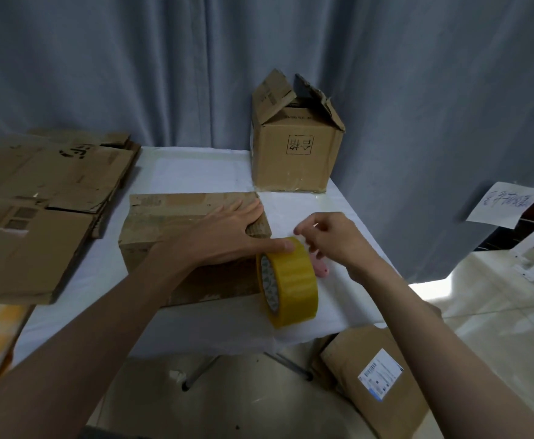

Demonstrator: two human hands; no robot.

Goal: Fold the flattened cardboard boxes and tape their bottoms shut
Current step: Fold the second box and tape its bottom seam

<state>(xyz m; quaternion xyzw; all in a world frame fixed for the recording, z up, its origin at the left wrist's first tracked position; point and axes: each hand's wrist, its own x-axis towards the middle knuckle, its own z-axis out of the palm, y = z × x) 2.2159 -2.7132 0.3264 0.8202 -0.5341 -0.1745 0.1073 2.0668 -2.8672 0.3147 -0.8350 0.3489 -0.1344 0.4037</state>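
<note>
Yellow tape roll (288,282) beside folded box (177,245), left hand (227,236) flat across both — right hand (332,239) pinching tape end.

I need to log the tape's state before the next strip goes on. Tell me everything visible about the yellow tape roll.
The yellow tape roll stands on edge on the white table, against the right end of the box being taped. Its glossy, translucent yellow band wraps a printed white core. The left hand rests its thumb on top; the right hand pinches just above it, seemingly at the tape's end.
</note>
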